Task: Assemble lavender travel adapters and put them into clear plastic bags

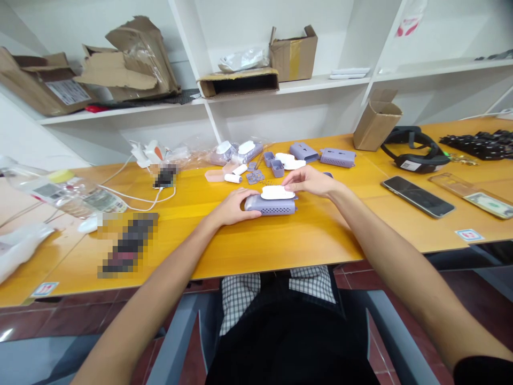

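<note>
Purple case (272,206) under both hands, phone (417,196) right, bottle (60,192) left

There are two hands, one left hand (232,208) and one right hand (308,182). Three purple cases (270,205) lie out of their bags. There are two small purple cups (277,168) and two little white rolls (233,178). There is one phone (417,196), one black headset (417,152), one money note (489,205) and one clear bottle (60,192).
</note>
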The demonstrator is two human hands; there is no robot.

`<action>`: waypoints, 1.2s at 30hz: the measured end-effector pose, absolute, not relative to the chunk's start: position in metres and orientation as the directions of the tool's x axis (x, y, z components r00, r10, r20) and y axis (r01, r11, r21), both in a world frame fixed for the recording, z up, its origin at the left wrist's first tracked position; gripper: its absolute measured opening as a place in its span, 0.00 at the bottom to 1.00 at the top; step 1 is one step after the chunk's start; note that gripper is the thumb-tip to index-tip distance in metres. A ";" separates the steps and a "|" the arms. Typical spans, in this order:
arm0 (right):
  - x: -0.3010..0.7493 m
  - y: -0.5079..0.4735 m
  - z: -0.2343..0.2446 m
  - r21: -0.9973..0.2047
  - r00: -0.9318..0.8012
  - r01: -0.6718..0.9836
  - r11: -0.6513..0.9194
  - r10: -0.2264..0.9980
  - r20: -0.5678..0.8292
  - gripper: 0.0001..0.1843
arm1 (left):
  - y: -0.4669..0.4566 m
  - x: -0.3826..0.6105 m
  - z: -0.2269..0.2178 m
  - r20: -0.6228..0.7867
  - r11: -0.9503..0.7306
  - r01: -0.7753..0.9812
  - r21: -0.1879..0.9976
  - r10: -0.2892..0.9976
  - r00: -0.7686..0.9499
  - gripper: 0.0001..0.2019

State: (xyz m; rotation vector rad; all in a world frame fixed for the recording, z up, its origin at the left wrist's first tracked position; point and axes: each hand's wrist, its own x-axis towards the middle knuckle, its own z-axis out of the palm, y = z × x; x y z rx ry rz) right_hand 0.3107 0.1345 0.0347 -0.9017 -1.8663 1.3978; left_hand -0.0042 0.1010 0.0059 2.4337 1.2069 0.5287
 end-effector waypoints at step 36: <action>0.287 0.118 0.027 -0.527 -0.553 0.481 0.700 0.709 0.437 0.08 | 0.094 0.010 0.004 0.225 -0.569 0.650 0.503 0.813 0.537 0.42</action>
